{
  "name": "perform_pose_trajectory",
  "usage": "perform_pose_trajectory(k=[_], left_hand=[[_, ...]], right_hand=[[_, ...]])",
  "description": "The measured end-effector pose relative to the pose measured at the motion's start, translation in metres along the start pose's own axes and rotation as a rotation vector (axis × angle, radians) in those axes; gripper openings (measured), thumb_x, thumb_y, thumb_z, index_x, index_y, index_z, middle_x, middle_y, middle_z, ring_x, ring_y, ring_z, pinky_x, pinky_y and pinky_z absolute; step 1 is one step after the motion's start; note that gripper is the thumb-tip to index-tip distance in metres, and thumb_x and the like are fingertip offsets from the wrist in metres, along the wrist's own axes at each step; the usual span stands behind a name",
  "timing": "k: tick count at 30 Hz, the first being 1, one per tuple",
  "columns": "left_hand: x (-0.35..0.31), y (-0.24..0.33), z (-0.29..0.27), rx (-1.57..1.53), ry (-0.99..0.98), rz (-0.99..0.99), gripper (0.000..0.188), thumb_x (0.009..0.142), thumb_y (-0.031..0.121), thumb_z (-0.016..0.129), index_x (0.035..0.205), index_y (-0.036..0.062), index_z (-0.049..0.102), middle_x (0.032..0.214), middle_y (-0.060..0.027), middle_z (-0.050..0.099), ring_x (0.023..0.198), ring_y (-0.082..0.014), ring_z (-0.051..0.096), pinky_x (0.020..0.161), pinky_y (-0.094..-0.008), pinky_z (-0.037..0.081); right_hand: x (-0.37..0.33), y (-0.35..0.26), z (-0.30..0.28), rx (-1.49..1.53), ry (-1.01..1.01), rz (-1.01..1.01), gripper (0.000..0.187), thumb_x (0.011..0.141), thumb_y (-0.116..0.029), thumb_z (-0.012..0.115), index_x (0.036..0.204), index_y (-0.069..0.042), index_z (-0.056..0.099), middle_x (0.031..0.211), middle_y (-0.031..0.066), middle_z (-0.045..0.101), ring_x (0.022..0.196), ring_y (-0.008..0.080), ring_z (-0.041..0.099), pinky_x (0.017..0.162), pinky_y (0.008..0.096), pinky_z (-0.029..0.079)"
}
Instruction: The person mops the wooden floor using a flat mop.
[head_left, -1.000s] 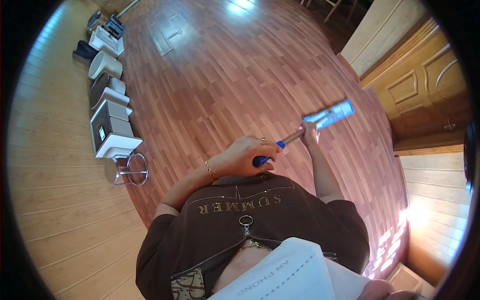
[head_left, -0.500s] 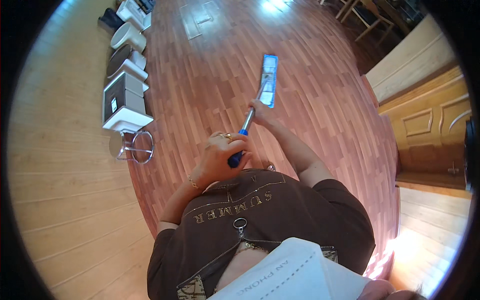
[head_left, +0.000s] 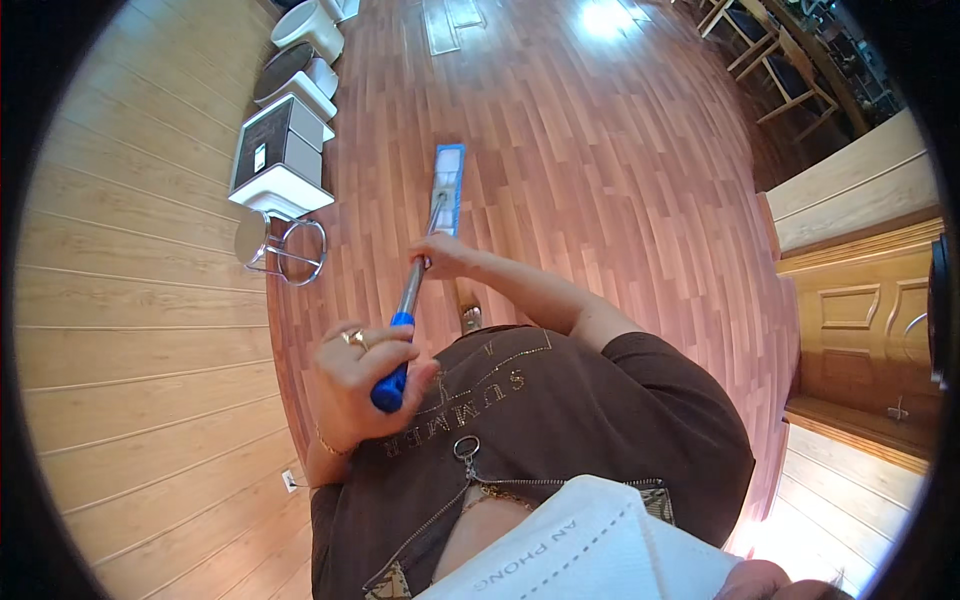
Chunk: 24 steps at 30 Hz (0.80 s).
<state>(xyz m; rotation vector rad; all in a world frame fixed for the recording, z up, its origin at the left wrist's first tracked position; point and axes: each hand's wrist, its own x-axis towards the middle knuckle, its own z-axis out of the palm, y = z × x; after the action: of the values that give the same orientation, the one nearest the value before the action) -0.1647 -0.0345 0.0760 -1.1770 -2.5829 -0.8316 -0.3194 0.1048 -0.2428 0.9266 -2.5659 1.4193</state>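
Mop [head_left: 411, 288] apart from wall [head_left: 150, 300] edge — wider floor [head_left: 600, 180] rightward

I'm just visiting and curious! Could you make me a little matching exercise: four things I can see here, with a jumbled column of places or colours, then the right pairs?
Things:
1. left hand
2. flat mop head
3. right hand
4. stool

Places and colours:
A. around the metal pole
B. near the wooden wall, on the picture's left side
C. around the blue grip
D. pale, with a blue edge

Right pairs:
1 – C
2 – D
3 – A
4 – B
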Motion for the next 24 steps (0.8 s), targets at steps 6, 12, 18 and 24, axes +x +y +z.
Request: perform_pose_trajectory(k=[6,12,18,24], left_hand=[[-0.009,-0.004,-0.041,-0.039,0.130,0.012,0.019,0.066,0.025,0.076,0.073,0.0105,0.067,0.074,-0.0075,0.068,0.071,-0.0221,0.065,0.088,-0.0439,0.042],[-0.039,-0.016,-0.070,-0.244,0.340,0.063,0.028,0.076,0.031,0.068,0.073,0.0029,0.062,0.069,-0.0186,0.066,0.067,-0.0248,0.065,0.090,-0.0499,0.040],[-0.036,-0.031,-0.024,-0.401,0.396,0.070,0.033,0.077,0.036,0.069,0.073,0.0036,0.062,0.069,-0.0166,0.066,0.067,-0.0247,0.064,0.088,-0.0499,0.042],[0.010,-0.015,0.044,-0.534,0.130,0.042,0.024,0.068,0.021,0.072,0.081,0.0008,0.067,0.085,-0.0171,0.069,0.082,-0.0272,0.065,0.092,-0.0474,0.042]], right_hand=[[0.022,-0.051,0.020,-0.042,-0.083,0.000,0.014,0.068,-0.026,0.066,0.067,-0.013,0.061,0.071,0.0103,0.064,0.070,0.0354,0.063,0.060,0.0482,0.047],[0.008,-0.084,0.021,-0.052,-0.118,-0.076,0.016,0.068,-0.026,0.065,0.060,-0.014,0.058,0.065,0.0116,0.062,0.062,0.0369,0.061,0.055,0.0496,0.047],[-0.045,-0.056,-0.022,-0.222,-0.135,0.112,0.016,0.069,-0.031,0.065,0.064,-0.015,0.063,0.067,0.0127,0.063,0.065,0.0358,0.063,0.057,0.0481,0.049],[-0.123,0.020,-0.087,-0.403,0.074,0.143,0.016,0.068,-0.029,0.064,0.066,-0.014,0.063,0.068,0.0140,0.063,0.067,0.0365,0.063,0.057,0.0479,0.050]])
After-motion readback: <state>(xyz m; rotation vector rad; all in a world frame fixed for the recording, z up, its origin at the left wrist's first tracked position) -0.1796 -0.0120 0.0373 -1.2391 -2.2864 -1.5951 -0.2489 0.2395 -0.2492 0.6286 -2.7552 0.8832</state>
